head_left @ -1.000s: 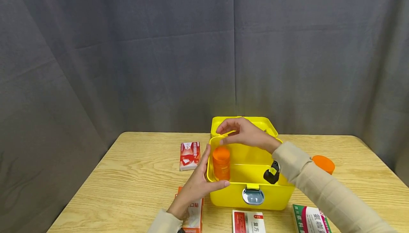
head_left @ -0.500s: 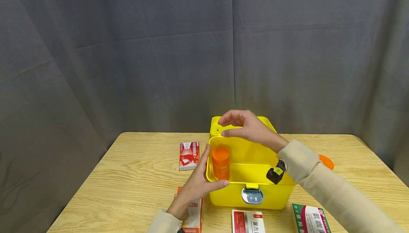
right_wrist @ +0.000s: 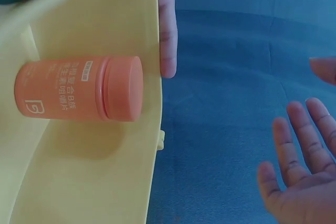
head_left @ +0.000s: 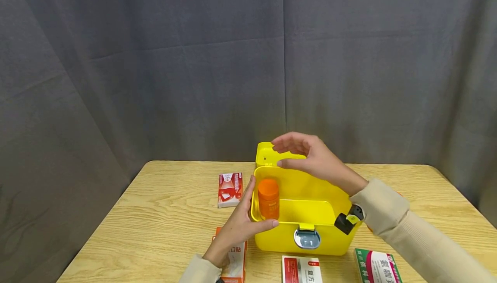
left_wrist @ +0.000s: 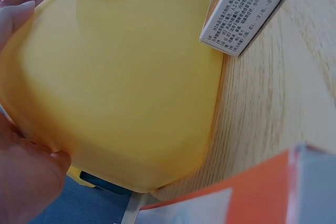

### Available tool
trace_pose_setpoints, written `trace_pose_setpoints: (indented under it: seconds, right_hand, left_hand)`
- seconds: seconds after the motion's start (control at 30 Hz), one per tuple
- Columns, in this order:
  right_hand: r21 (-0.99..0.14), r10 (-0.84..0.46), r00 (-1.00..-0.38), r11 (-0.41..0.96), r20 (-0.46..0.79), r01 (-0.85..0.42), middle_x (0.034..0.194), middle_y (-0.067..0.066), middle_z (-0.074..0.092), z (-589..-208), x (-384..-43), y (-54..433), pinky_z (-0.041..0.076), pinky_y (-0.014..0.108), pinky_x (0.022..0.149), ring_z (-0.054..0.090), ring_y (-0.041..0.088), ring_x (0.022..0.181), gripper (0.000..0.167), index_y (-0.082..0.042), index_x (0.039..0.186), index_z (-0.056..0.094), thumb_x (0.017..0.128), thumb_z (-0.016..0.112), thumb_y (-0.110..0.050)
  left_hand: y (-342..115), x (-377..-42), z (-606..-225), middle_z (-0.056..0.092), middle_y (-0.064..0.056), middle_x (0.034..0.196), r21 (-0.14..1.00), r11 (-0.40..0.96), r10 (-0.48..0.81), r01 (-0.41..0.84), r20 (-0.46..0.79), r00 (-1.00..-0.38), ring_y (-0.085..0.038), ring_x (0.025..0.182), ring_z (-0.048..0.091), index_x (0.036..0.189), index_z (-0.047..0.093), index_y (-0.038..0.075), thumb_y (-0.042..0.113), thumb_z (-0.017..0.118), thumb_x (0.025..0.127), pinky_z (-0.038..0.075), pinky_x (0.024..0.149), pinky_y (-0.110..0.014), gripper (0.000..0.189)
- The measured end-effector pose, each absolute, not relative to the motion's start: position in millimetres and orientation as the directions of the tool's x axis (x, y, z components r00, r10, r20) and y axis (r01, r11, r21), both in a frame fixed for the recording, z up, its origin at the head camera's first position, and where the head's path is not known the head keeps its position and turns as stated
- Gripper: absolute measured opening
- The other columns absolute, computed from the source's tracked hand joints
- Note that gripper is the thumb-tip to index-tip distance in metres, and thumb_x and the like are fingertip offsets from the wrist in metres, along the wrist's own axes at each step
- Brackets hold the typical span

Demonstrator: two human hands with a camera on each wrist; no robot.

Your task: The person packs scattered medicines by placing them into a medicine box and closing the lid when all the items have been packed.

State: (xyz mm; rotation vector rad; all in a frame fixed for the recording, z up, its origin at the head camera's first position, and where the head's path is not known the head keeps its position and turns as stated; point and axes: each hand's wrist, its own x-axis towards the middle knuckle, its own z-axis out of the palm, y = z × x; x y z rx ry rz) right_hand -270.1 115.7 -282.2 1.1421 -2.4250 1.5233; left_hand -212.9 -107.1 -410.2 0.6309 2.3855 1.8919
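An orange bottle with an orange cap stands upright in the left end of a yellow lidded box. My left hand rests against the box's left side, fingers extended along the wall and thumb lying over the front rim. Above the box, my right hand hovers with spread, slightly bent fingers, holding nothing. The right wrist view shows that hand apart from the bottle, whose printed label is visible. The box's outer wall fills much of the left wrist view.
The box's lid is folded back. Around it lie a red-and-white carton, an orange carton under the left wrist, a red-and-white carton in front and a green-and-white carton. Behind the right sleeve, an orange object is mostly hidden.
My right hand has risen from near the bottle and shifted right, away from it. The left hand, box and bottle have stayed put.
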Motion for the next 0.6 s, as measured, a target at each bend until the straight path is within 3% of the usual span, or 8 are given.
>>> trace_pose_setpoints:
  seconds: [0.47, 0.6]
  right_hand:
    - [-0.746, -0.482, -0.755, 0.266, 0.446, -0.611, 0.122, 0.002, 0.062, -281.2, -249.1, 136.7, 0.049, 0.033, 0.095, 0.059, 0.017, 0.108, 0.039, -0.012, 0.123, 0.062, 0.086, 0.074, -0.017]
    - [-0.757, -0.476, -0.761, 0.258, 0.441, -0.600, 0.123, 0.002, 0.062, -282.0, -244.6, 143.2, 0.052, 0.032, 0.090, 0.061, 0.018, 0.106, 0.040, -0.009, 0.123, 0.061, 0.086, 0.074, -0.014]
  left_hand:
    - [-105.9, -210.5, -410.0, 0.002, 0.005, 0.161, 0.947, 0.151, 0.329, 0.283, 0.222, -0.918, -0.022, 0.145, 0.009, 0.157, 0.003, 0.023, 0.035, 0.080, 0.079, 0.014, 0.112, -0.058, 0.110]
    - [-106.1, -210.7, -410.1, 0.001, 0.004, 0.161, 0.948, 0.142, 0.330, 0.285, 0.226, -0.917, -0.022, 0.145, 0.010, 0.157, 0.004, 0.024, 0.034, 0.080, 0.079, 0.015, 0.112, -0.058, 0.110]
